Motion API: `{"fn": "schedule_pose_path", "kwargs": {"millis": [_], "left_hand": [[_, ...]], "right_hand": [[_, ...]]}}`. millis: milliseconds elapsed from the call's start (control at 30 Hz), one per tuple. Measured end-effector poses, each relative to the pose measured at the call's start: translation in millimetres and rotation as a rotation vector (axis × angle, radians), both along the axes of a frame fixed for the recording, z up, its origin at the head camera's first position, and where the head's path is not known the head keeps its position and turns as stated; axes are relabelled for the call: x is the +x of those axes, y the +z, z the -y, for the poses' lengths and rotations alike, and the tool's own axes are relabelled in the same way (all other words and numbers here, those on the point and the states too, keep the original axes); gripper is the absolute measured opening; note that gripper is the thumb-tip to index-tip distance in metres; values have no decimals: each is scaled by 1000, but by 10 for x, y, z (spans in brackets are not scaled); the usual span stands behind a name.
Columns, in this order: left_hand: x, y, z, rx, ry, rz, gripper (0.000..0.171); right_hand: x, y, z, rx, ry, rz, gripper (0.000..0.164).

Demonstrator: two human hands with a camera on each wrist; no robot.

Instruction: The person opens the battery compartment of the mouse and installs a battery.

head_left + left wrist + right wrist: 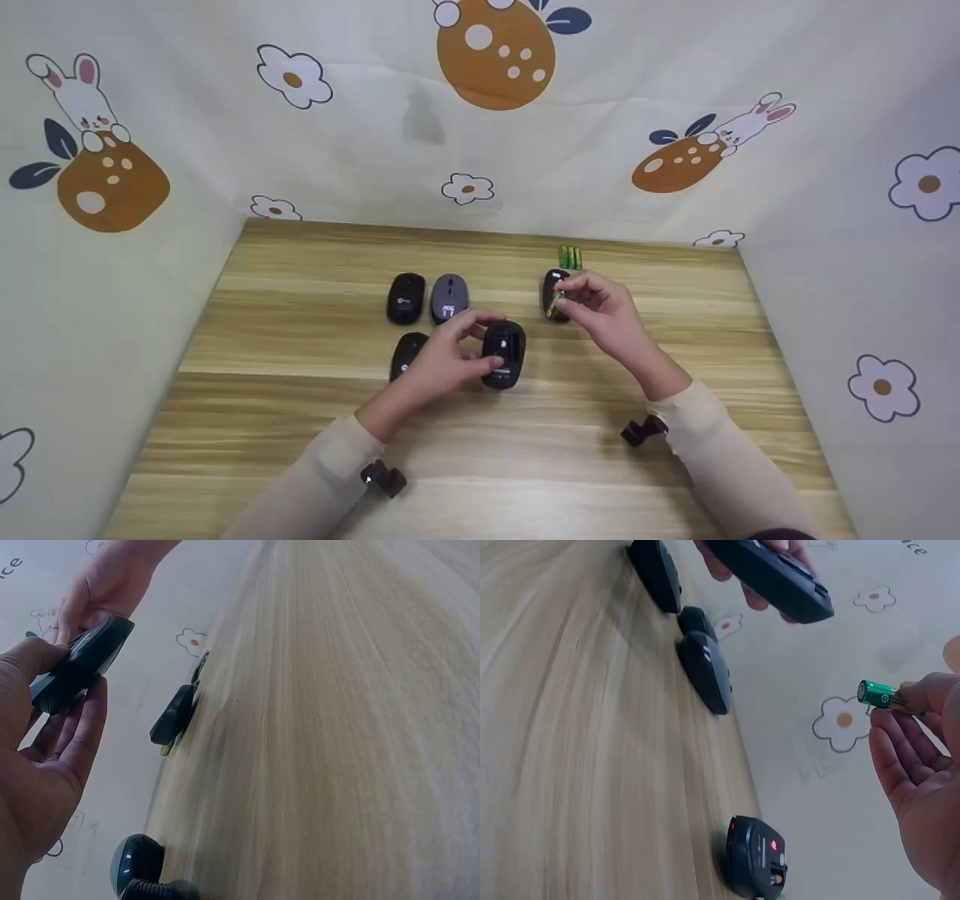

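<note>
My left hand [450, 358] holds a black computer mouse [512, 356], its underside facing up and a battery slot uncovered. In the left wrist view this mouse [88, 664] is gripped between thumb and fingers, above the table. A green battery [877, 694] is pinched between the thumb and fingers of my right hand [606, 311], to the right of the held mouse and apart from it. Beneath that hand lies another black mouse [551, 289] with its underside up. In the right wrist view this mouse [756, 859] shows a red light and an uncovered slot.
Several green batteries [571, 257] lie at the back of the wooden table [300, 337]. Left of centre sit a black mouse [406, 298], a grey mouse [448, 296] and another black mouse [407, 355], partly behind my left hand. Patterned cloth [360, 150] hangs around the table.
</note>
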State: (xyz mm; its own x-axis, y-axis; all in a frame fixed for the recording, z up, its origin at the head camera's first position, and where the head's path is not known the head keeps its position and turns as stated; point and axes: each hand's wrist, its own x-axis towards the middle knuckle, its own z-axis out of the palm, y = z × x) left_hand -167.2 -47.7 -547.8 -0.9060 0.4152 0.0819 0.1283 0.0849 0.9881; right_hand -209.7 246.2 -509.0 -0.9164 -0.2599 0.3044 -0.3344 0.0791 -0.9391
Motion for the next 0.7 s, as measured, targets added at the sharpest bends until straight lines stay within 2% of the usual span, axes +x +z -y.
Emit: {"fn": "schedule_pose_path", "kwargs": {"millis": [367, 500, 700], "left_hand": [[2, 3, -6, -18, 1, -15, 62], [1, 4, -8, -20, 0, -22, 62], [0, 15, -13, -28, -6, -32, 62]], "right_hand": [[151, 41, 148, -75, 109, -5, 20], [195, 53, 212, -55, 137, -25, 19], [248, 50, 288, -10, 154, 3, 18]]}}
